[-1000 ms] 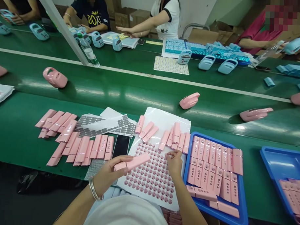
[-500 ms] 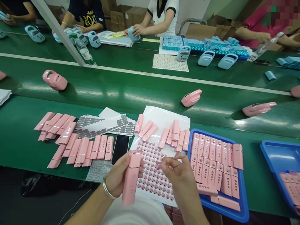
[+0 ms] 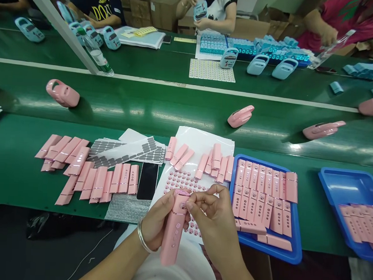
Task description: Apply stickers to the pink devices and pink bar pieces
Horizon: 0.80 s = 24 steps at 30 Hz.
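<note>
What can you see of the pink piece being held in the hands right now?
The pink piece is a long, narrow glossy plastic-looking shell with rounded edges, a thin seam line near its upper end and small round marks down its face. It is held roughly upright, top tilted slightly right, above the sticker sheet. The left hand wraps its left side; the right hand pinches fingertips against its upper face.

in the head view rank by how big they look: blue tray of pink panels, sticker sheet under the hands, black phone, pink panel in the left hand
1. sticker sheet and blue tray: look alike, unsure
2. pink panel in the left hand: nearness inflates it
3. black phone
</note>
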### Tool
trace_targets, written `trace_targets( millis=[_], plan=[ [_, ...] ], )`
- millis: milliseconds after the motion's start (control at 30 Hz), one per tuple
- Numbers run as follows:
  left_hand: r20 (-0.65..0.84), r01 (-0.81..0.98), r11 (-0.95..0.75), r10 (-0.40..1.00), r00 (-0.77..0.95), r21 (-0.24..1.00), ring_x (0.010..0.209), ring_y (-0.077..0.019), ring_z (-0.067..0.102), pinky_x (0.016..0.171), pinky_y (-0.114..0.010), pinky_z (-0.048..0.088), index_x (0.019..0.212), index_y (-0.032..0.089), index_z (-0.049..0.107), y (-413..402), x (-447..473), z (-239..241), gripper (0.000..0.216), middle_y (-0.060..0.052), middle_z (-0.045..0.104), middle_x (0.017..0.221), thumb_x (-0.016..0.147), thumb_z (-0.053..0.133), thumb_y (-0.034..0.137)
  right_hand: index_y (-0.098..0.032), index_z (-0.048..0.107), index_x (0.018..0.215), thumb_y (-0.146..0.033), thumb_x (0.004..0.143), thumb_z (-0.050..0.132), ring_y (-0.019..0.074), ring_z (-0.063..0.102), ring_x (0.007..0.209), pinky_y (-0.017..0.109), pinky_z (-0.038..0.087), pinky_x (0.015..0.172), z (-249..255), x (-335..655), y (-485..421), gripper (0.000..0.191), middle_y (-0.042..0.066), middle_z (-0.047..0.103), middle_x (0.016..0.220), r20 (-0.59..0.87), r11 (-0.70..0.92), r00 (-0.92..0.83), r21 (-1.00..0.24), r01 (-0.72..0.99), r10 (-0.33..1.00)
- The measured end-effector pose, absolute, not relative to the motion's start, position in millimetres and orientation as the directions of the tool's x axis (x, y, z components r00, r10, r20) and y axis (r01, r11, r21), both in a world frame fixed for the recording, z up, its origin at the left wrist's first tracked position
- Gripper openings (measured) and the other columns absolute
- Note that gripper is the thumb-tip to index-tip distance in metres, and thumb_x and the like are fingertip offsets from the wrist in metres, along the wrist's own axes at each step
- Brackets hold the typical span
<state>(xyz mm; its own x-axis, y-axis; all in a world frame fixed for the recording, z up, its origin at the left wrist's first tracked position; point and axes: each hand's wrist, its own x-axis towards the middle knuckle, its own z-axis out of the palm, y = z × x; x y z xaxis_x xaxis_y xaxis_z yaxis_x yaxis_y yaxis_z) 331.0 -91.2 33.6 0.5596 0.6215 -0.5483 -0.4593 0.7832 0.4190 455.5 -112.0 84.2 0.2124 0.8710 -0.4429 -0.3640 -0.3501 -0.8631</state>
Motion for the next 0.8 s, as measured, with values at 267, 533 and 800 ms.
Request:
trace_targets(
  millis=[267, 533, 800],
  plan=[
    [-0.567, -0.453, 0.803, 0.595, 0.569, 0.387, 0.057, -0.0121, 0.057, 0.053, -0.024, 0.045, 0.091, 0.017, 0.06, -93.4, 333.4, 34.9, 0.03, -0.003, 0.059, 0.065, 0.08, 0.053, 0.043, -0.028, 0.031, 0.084, -0.023, 0.072, 0.065, 0.013, 0.056, 0.055, 0.025, 0.052, 0.043, 82.0, 457.1, -114.0, 0.037, -0.007, 0.059, 0.069, -0.401, -0.357, 0.25, -0.912, -0.203, 0.881],
    [-0.561, -0.471, 0.805, 0.591, 0.579, 0.361, 0.056, -0.011, 0.056, 0.053, -0.023, 0.046, 0.091, 0.016, 0.061, -95.1, 336.4, 33.7, 0.03, -0.003, 0.06, 0.064, 0.081, 0.051, 0.043, -0.028, 0.033, 0.083, -0.018, 0.071, 0.064, 0.0143, 0.056, 0.056, 0.025, 0.053, 0.039, 83.6, 456.8, -114.7, 0.035, -0.005, 0.057, 0.069, -0.409, -0.387, 0.257, -0.912, -0.134, 0.876],
    [-0.497, -0.493, 0.783, 0.622, 0.605, 0.38, 0.058, -0.0109, 0.055, 0.054, -0.023, 0.046, 0.092, 0.017, 0.062, -97.0, 338.2, 36.4, 0.029, -0.004, 0.059, 0.07, 0.083, 0.049, 0.041, -0.027, 0.033, 0.082, -0.021, 0.07, 0.063, 0.0168, 0.054, 0.066, 0.024, 0.047, 0.04, 84.3, 451.7, -120.4, 0.033, -0.001, 0.059, 0.076, -0.397, -0.39, 0.357, -0.916, -0.096, 0.845]
  ],
)
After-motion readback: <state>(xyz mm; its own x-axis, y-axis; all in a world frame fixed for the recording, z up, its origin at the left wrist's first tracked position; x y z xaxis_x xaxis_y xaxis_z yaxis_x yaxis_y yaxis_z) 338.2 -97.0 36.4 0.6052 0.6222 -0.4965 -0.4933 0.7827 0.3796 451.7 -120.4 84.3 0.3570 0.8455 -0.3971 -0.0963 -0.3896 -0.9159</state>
